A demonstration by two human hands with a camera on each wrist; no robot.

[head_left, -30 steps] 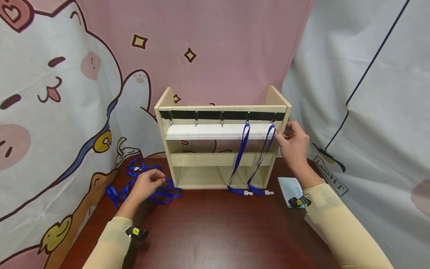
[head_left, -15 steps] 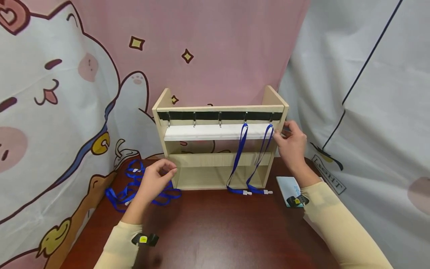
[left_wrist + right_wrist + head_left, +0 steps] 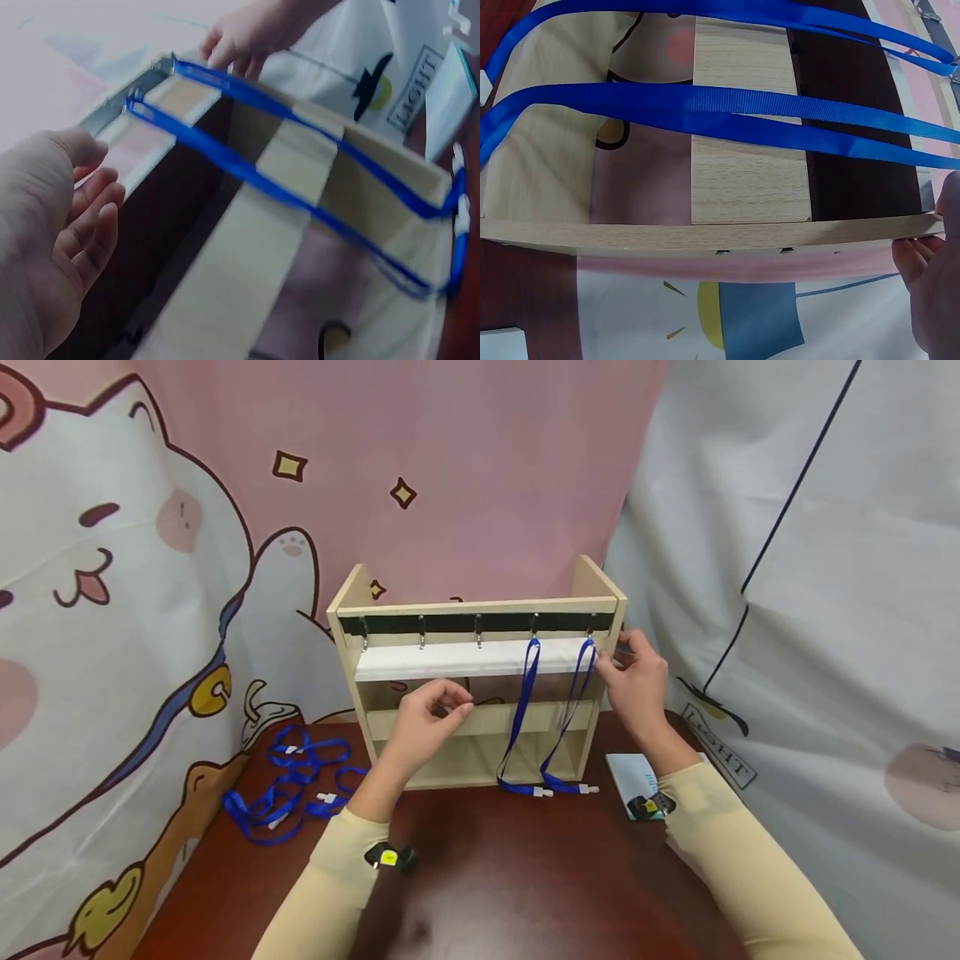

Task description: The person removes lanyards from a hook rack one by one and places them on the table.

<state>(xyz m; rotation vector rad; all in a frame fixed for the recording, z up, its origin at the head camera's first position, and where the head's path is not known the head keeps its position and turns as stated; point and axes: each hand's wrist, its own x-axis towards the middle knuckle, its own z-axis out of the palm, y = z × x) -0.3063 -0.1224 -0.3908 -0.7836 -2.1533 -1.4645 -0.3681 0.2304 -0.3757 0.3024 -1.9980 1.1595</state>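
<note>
Lanyards [image 3: 517, 718], two blue, hang from the two rightmost hooks [image 3: 535, 626] of the wooden rack [image 3: 480, 607], white clips [image 3: 543, 792] down on the table [image 3: 487, 877]. Loose lanyards [image 3: 298, 763] left of rack: head view only. Right wrist view adds two dark fittings [image 3: 722, 252] on the right side panel [image 3: 667, 238], outer face. Straps cross rack's open front, outside its compartments. Left hand [image 3: 427, 718]: in front of rack, fingers loosely bent, holding nothing. Right hand [image 3: 637, 685]: pinching right side panel near its top.
</note>
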